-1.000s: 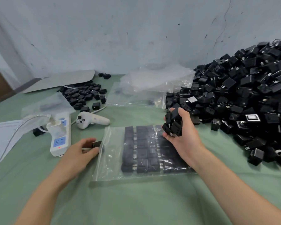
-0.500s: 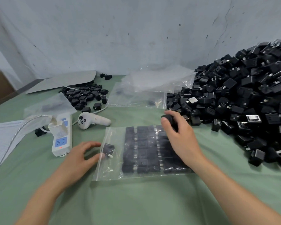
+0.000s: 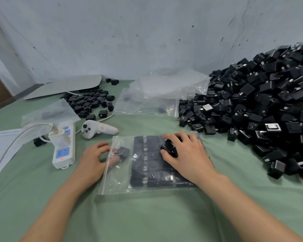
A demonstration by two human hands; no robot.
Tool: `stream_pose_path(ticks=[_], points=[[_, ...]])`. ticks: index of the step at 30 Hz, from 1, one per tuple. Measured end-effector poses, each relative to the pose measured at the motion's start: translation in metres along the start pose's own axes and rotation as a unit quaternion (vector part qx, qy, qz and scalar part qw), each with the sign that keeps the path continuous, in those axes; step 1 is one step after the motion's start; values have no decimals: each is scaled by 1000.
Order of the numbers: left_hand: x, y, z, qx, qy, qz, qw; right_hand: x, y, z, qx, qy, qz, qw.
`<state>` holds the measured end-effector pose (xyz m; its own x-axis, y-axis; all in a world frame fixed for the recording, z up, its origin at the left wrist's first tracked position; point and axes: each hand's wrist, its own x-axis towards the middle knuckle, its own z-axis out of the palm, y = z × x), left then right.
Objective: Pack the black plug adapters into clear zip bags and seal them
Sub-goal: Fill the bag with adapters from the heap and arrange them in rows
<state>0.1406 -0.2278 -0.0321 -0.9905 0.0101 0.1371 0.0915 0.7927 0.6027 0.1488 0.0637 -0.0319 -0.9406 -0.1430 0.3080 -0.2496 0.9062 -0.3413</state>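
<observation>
My left hand (image 3: 93,159) is in the open mouth of the clear zip bag (image 3: 119,179), centre of the frame, with its fingers pinching 1 loose adapter (image 3: 123,151). My right hand (image 3: 187,154), apart from the left, rests on the bag over the packed rows (image 3: 147,165) and is curled around a clutch of black adapters (image 3: 169,147). The adapter heap (image 3: 261,110) fills the right side.
</observation>
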Motion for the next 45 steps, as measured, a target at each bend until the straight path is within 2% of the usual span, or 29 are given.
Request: stream_pose_path(ticks=[8,19,25,32,34,36,38,40,42,45], points=[[13,10,10,-49,34,-11,998,1,0,0,4,-14,3,1000],[24,5,26,-72,23,-16,997,0,1,2,8,-11,2,1000],[26,2,29,-13,25,-28,999,1,2,3,11,-13,0,1000],[26,2,21,-40,31,-28,998,2,3,1,26,-27,1,999],[24,-1,16,-25,59,-43,997,2,2,0,22,-26,-6,999],[22,-3,10,-18,125,-63,990,1,2,-1,17,-26,-11,999],[19,4,3,-53,190,-70,978,0,1,-2,18,-24,-13,999],[17,20,-2,-104,215,-59,969,0,0,-4,22,-19,-16,999],[14,44,-2,-144,199,-27,969,0,-2,-6,33,2,-22,999],[5,81,5,-219,109,29,969,1,-5,-13,77,59,-21,995]])
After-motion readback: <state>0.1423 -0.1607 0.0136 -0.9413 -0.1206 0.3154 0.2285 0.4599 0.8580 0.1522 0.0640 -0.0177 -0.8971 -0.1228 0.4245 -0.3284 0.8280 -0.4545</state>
